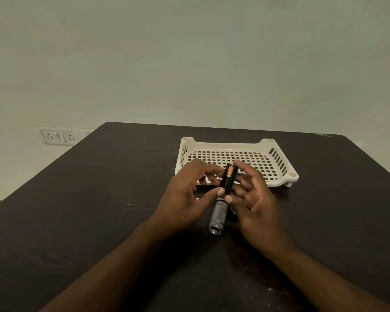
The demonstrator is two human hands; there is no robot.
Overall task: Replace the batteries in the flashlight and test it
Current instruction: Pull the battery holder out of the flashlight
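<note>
battery holder (229, 180) with a copper-top battery in it is pinched upright between both hands, left hand (187, 199) and right hand (254, 199) gripping it, right above the grey flashlight (217, 218) lying on the table (77, 210), white basket (277, 158) behind

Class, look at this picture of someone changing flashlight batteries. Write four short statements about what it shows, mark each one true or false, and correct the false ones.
1. Both hands hold the battery holder above the table. True: the left hand and the right hand each pinch it.
2. The grey flashlight body lies in the tray. False: it lies on the table, nearer the person than the white tray.
3. A battery with a copper-coloured end shows in the holder. True.
4. The tray is full of batteries. False: nothing shows on the part of its perforated floor that is in view.
</note>
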